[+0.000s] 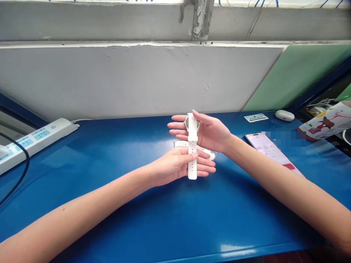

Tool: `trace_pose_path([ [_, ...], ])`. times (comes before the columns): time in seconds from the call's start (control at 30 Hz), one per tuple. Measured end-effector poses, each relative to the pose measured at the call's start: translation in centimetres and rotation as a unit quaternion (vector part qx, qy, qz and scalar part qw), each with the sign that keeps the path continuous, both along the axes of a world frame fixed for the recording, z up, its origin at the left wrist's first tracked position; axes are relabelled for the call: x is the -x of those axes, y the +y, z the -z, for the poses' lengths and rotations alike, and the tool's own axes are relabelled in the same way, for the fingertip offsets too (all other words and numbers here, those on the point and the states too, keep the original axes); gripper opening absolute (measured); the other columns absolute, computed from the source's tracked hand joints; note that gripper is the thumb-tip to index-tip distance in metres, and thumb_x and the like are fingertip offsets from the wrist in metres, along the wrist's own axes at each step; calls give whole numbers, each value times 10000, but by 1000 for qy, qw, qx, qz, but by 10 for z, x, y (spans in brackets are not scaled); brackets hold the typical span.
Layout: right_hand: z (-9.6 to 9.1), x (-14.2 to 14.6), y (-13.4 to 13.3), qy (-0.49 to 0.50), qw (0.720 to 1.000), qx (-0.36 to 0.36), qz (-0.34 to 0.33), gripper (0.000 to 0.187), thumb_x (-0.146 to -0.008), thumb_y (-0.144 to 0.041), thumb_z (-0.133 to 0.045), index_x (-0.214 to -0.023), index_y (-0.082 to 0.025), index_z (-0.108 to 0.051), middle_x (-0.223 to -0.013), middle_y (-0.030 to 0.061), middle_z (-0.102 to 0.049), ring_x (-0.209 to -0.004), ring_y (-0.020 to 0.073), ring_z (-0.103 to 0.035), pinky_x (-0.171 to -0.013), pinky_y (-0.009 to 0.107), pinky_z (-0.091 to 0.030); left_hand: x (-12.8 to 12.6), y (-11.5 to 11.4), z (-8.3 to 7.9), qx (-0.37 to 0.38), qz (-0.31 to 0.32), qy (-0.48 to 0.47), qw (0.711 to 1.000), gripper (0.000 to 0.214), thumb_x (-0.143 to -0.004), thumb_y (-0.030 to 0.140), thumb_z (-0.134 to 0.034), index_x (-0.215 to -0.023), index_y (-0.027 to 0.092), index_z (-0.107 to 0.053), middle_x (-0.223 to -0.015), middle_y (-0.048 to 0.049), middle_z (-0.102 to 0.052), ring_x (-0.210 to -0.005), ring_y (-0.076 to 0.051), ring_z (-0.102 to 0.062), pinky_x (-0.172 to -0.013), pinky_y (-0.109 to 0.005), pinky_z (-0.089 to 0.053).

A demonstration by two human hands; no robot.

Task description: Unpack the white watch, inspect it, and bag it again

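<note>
A white wristwatch [192,146] with a perforated strap stretches lengthwise between my two hands above the blue table [175,219]. My right hand [207,131] holds the watch case end, thumb over the top and fingers extended to the left behind it. My left hand [181,164] pinches the lower strap, thumb pressed on top and fingers underneath. A small clear packet [211,155] lies on the table under the hands, mostly hidden.
A phone [274,151] showing a timer lies at the right, near my right forearm. A white earbud case [284,115] and a small card [256,117] sit by the back wall. A white power strip [33,140] with a black cable lies at the far left. Printed paper [327,126] is at the right edge.
</note>
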State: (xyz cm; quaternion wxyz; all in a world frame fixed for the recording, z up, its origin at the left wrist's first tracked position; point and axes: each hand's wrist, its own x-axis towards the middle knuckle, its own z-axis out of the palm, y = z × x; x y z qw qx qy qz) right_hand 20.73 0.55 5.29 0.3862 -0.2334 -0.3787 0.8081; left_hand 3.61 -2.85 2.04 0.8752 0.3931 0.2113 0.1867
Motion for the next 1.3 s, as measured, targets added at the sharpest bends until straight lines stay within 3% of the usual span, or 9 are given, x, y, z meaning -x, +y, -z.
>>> trace_pose_path([
  [0.2,-3,0,0,5,1000,5,-5,605,-1042,-501,-223,-1171,-102,-660,-1188,156,-736,-1058,240,-717,-986,377,-543,0,0,-2,0,-2,7,1000,235,-977,218,-597,-1126,60,-686,-1138,-231,-729,-1049,-297,-728,-971,-429,-527],
  [0.37,-4,0,-2,16,1000,6,-3,623,-1030,-486,-181,-1209,-109,-643,-1163,148,-744,-1045,246,-714,-996,420,-527,0,1,-4,-5,-3,3,1000,241,-971,231,-608,-1126,62,-682,-1135,-231,-729,-1042,-297,-730,-967,-428,-529],
  [0.53,-6,-1,-1,53,998,37,19,535,-1016,-375,-226,-1178,-94,-651,-812,67,-726,-769,188,-698,-826,348,-577,-1,1,-7,-11,-12,8,1000,270,-986,290,-585,-1117,74,-682,-1103,-215,-742,-1008,-287,-737,-949,-423,-533],
  [0.7,-10,-6,5,51,987,30,147,290,-977,-437,-525,-998,-191,-676,-652,-24,-619,-661,126,-644,-754,248,-570,-1,-5,-17,7,-21,-43,999,581,-940,590,-558,-1255,104,-610,-1235,-220,-692,-1157,-337,-668,-1030,-470,-468],
  [0.8,-8,-9,10,33,972,0,232,206,-953,-428,-601,-870,-247,-656,-639,-51,-600,-676,105,-659,-779,226,-573,-2,-9,-19,-4,-51,-56,997,676,-899,607,-616,-1347,108,-524,-1363,-245,-605,-1270,-391,-583,-1065,-512,-426],
  [0.87,-5,-8,12,25,967,-16,252,205,-934,-425,-641,-822,-253,-644,-652,-55,-620,-714,99,-680,-802,215,-575,-3,-11,-17,-10,-65,-47,997,726,-868,586,-678,-1380,110,-484,-1384,-255,-582,-1284,-403,-567,-1071,-520,-418],
  [1.0,-2,-1,9,-1,970,-40,238,233,-880,-444,-714,-816,-227,-657,-739,-27,-717,-807,126,-725,-855,249,-588,-5,-10,-14,-2,-92,-20,996,636,-897,521,-676,-1351,108,-512,-1371,-240,-591,-1283,-390,-572,-1085,-511,-414],
  [1.13,-3,5,0,-34,980,-73,184,261,-870,-461,-722,-940,-211,-698,-901,15,-781,-906,163,-743,-880,302,-594,-6,-5,-14,-24,-141,-27,989,455,-941,424,-643,-1283,131,-583,-1322,-183,-634,-1255,-352,-603,-1093,-488,-428],
  [1.3,-8,9,-11,-115,968,-162,152,338,-896,-515,-660,-1034,-212,-717,-973,46,-785,-943,194,-734,-780,301,-596,-5,-2,-14,-53,-169,-5,984,354,-917,260,-698,-1243,142,-625,-1259,-152,-679,-1221,-316,-634,-1085,-462,-449],
])
